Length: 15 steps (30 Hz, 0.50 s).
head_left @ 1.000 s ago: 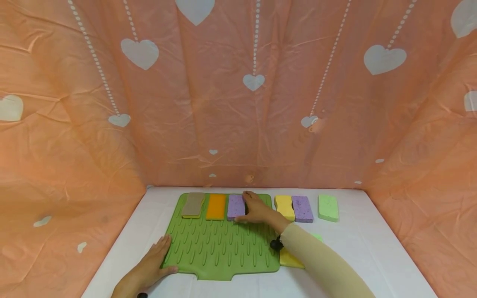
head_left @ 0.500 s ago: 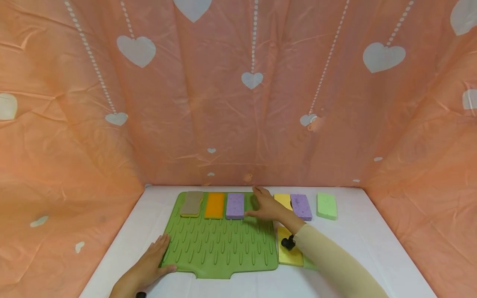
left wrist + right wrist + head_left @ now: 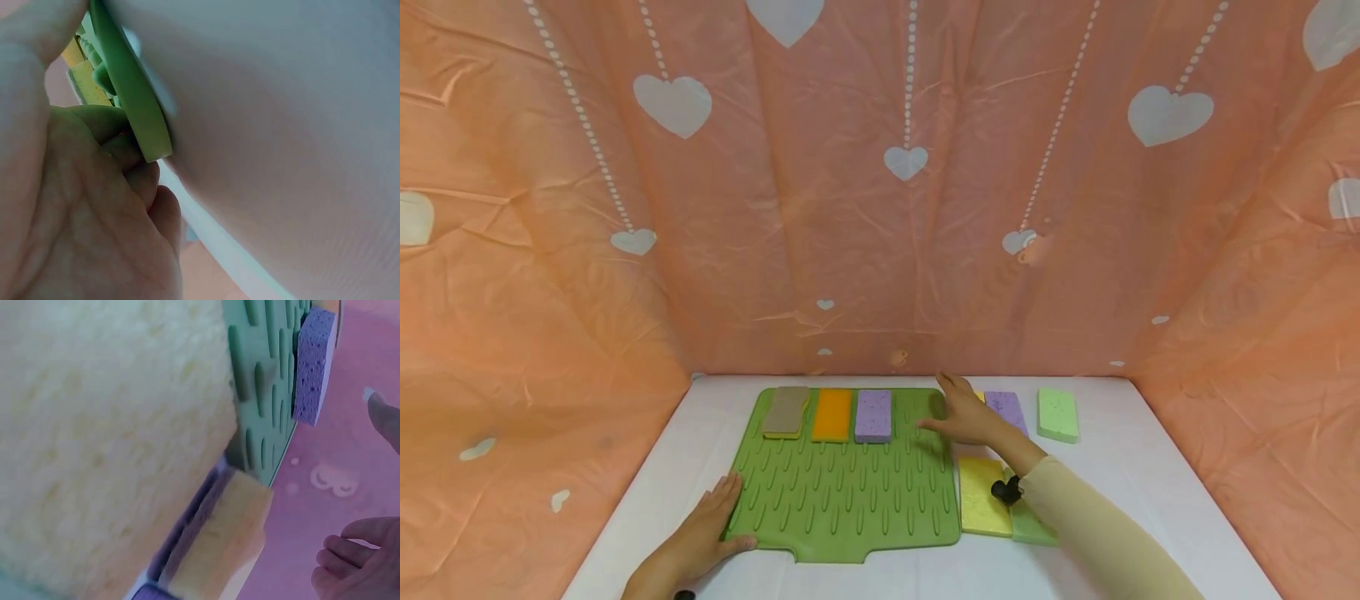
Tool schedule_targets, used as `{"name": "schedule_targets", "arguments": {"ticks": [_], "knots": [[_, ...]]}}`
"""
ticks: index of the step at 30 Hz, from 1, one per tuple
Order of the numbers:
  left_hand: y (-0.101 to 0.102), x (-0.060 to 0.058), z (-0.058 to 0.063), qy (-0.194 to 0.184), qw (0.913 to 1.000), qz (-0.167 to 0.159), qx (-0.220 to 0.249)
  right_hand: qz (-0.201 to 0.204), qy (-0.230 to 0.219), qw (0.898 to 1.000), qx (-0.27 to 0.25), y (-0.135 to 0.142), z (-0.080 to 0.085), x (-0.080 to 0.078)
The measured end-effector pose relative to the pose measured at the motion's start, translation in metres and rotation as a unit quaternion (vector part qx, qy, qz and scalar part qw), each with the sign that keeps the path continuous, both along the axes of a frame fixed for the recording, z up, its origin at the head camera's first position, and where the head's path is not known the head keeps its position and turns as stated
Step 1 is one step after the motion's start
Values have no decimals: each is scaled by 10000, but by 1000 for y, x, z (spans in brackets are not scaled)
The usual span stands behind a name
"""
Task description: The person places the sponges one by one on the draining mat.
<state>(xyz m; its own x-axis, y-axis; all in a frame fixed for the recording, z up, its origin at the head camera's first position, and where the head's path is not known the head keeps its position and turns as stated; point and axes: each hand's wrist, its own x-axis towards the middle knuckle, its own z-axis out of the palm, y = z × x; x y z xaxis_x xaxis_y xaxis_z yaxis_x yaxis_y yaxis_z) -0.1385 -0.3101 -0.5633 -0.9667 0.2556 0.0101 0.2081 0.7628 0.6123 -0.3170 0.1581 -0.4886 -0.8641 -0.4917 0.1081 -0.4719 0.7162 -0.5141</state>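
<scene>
A green ridged mat [image 3: 842,500] lies on the white table. My left hand [image 3: 703,525] rests at its left edge, fingers extended and thumb by the front corner; in the left wrist view the fingers touch the mat's rim [image 3: 134,100]. Over the mat's right edge hovers my right hand [image 3: 966,415], thumb and fingers spread with nothing between them. Along the mat's back edge lie a grey-topped yellow sponge [image 3: 786,412], an orange sponge [image 3: 832,415] and a purple sponge [image 3: 873,416]. A yellow sponge [image 3: 219,531] beside the mat is mostly hidden by the right hand in the head view.
Right of the mat are a second purple sponge [image 3: 1006,410] and a light green sponge [image 3: 1057,414]. Nearer, a flat yellow sponge [image 3: 983,496] lies against a green sponge [image 3: 1032,527], partly under the right sleeve. An orange curtain [image 3: 880,275] stands behind the table.
My right hand has left the purple sponge on the mat and moved right, toward the yellow sponge beside the mat. The left hand stays in place.
</scene>
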Motion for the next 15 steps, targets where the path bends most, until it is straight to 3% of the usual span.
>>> {"name": "schedule_targets", "arguments": {"ticks": [4, 9, 15], "knots": [[1, 0, 2, -130, 9999, 50, 18, -92, -28, 9999, -46, 11, 1, 1], [6, 0, 13, -348, 9992, 84, -154, -264, -30, 9996, -20, 25, -3, 0], [6, -1, 15, -556, 9982, 184, -146, -411, -183, 9989, -116, 42, -4, 3]]}}
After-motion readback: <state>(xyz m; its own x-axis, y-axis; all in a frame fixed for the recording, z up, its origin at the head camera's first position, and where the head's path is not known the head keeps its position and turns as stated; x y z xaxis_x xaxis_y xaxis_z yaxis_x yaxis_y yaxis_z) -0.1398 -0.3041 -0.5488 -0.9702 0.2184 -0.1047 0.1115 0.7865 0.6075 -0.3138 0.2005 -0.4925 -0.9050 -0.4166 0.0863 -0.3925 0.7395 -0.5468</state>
